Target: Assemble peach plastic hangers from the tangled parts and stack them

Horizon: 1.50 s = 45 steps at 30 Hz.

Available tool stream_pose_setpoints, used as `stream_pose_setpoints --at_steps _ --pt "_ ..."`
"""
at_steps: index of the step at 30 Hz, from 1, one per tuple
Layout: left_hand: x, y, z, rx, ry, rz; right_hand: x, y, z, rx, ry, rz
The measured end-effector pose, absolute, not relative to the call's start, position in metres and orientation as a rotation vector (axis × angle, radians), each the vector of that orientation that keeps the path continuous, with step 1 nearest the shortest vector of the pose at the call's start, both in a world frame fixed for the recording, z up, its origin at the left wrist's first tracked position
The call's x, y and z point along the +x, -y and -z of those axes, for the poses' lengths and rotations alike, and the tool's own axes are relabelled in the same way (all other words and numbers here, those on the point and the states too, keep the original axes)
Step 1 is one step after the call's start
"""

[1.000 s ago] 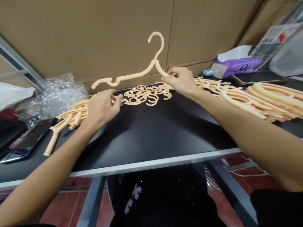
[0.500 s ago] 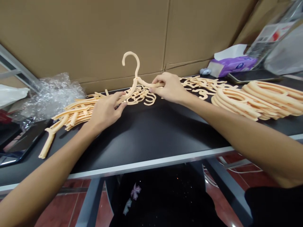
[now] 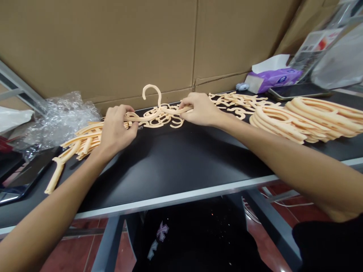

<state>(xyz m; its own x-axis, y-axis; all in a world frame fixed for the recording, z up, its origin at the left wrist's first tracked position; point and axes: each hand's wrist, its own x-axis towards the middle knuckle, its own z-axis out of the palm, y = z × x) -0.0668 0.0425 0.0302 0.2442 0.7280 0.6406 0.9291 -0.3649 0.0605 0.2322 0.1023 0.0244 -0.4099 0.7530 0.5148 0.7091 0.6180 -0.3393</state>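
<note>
A peach plastic hanger (image 3: 154, 109) is held low over the black table (image 3: 176, 166), its hook pointing up near the cardboard wall. My left hand (image 3: 116, 128) is closed round its left arm. My right hand (image 3: 198, 109) pinches its right arm. Under the hanger lies a heap of loose peach hook pieces (image 3: 161, 120). A pile of straight peach arm pieces (image 3: 82, 139) lies just left of my left hand.
Stacked finished hangers (image 3: 306, 119) fill the table's right side, with more loose hooks (image 3: 238, 102) behind. A phone (image 3: 300, 90) and purple tissue pack (image 3: 272, 75) sit at the far right. Crumpled clear plastic (image 3: 59, 117) and a dark tablet (image 3: 22, 177) are at the left.
The hanger came down from high against the cardboard to just above the table. My left hand, empty before, has closed on its left arm. My right hand kept its hold.
</note>
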Motion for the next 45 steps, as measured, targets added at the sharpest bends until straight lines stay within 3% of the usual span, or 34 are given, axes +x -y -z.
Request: stream_pose_setpoints --at_steps 18,32,39,45 --pt "-0.064 -0.046 -0.022 -2.464 1.201 0.774 0.230 -0.069 -0.051 -1.131 2.627 -0.359" --pt "-0.043 -0.037 -0.012 -2.878 1.003 0.623 0.214 -0.046 -0.048 -0.812 2.791 -0.631" --pt "-0.043 -0.033 -0.017 -2.722 1.095 0.799 0.219 -0.050 -0.057 -0.788 2.742 -0.834" --pt "-0.037 -0.024 -0.025 -2.789 1.339 0.739 0.226 -0.058 -0.059 -0.891 2.858 -0.706"
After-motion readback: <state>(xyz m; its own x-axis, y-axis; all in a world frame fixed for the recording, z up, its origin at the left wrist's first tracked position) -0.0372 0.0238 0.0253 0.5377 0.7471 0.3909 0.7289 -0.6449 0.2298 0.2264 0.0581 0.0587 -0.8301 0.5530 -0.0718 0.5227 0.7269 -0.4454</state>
